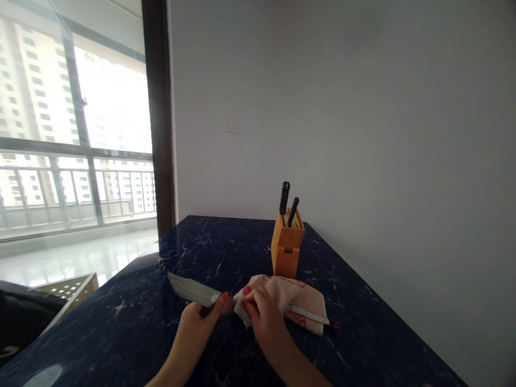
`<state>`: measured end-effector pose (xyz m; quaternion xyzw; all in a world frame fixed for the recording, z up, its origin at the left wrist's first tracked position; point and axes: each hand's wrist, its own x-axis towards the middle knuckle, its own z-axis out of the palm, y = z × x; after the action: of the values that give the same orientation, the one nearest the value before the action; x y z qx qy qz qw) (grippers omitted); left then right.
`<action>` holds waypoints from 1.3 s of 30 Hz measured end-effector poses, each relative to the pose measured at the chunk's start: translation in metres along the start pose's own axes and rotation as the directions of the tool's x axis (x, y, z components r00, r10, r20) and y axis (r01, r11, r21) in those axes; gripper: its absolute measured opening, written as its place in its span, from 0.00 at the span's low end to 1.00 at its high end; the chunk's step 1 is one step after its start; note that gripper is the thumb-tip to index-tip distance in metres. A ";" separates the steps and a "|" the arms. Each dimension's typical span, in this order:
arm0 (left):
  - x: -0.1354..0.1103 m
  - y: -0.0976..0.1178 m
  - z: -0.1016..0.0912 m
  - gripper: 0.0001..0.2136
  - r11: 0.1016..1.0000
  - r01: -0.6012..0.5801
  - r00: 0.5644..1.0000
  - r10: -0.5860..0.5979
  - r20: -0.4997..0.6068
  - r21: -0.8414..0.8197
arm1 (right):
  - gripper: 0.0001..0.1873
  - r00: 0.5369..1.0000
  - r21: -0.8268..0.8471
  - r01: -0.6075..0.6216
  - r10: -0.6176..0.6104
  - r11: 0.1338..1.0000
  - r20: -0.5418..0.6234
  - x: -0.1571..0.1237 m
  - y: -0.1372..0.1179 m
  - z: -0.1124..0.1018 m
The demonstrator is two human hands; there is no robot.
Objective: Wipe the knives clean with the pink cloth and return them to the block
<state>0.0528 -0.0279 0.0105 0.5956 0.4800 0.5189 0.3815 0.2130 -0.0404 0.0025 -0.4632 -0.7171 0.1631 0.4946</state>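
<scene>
A kitchen knife (pixel 191 289) with a broad metal blade points to the left above the dark table. My left hand (pixel 203 320) is closed on it where the blade meets the handle, thumb on the upper side. Bunched in my right hand (pixel 262 312) is a pink cloth (pixel 300 298) with red markings and a white edge band. Its fingers pinch the cloth's left end, close to the handle. The cloth and fingers hide part of the handle. The rest of the cloth drapes to the right, over the tabletop.
Just behind the cloth stands a wooden knife block (pixel 287 244) with two black-handled knives (pixel 285 198) in it. The dark blue marbled table (pixel 226 239) reaches back to a grey wall. At the far left are a chair (pixel 68 295) and a large window (pixel 108 118).
</scene>
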 end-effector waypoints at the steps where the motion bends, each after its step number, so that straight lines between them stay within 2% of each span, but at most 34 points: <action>1: 0.002 -0.002 0.000 0.15 1.000 0.016 1.000 -0.015 0.009 -0.019 | 0.07 1.000 0.000 -0.014 0.014 1.000 0.005 0.000 0.001 0.000; 3: 0.005 -0.005 -0.001 0.15 0.998 0.036 0.999 -0.035 0.021 -0.057 | 0.07 0.999 -0.029 -0.022 0.022 0.999 0.027 0.000 0.001 0.000; 8: 0.006 -0.006 0.000 0.15 0.993 0.052 0.998 -0.047 0.046 -0.109 | 0.11 0.992 -0.125 0.081 -0.068 0.989 0.107 -0.005 -0.007 0.001; 16: 0.009 -0.001 -0.007 0.20 0.977 0.134 0.987 -0.146 -0.063 -0.168 | 0.13 0.999 -0.198 -0.004 0.014 0.980 0.050 -0.006 0.006 0.002; 24: 0.004 -0.003 0.000 0.16 0.979 0.087 0.994 -0.075 0.074 -0.183 | 0.12 0.995 -0.193 0.096 -0.088 0.977 0.045 -0.007 -0.004 0.003; 28: 0.006 -0.004 -0.001 0.15 0.981 0.070 0.996 -0.059 0.066 -0.180 | 0.12 0.999 -0.205 0.037 -0.038 0.978 -0.002 -0.007 0.001 0.003; 34: 0.001 -0.002 0.002 0.13 0.999 -0.005 1.000 0.006 0.029 -0.039 | 0.09 0.991 -0.162 0.130 -0.122 0.978 0.057 -0.008 -0.008 0.001; 39: -0.005 0.003 0.004 0.11 0.999 -0.047 0.998 0.048 0.028 -0.020 | 0.05 0.997 -0.066 0.073 -0.073 0.995 -0.005 -0.006 -0.008 0.000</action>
<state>0.0576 -0.0330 0.0113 0.6105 0.4553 0.5240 0.3815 0.2094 -0.0493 0.0048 -0.4533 -0.7366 0.1196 0.4874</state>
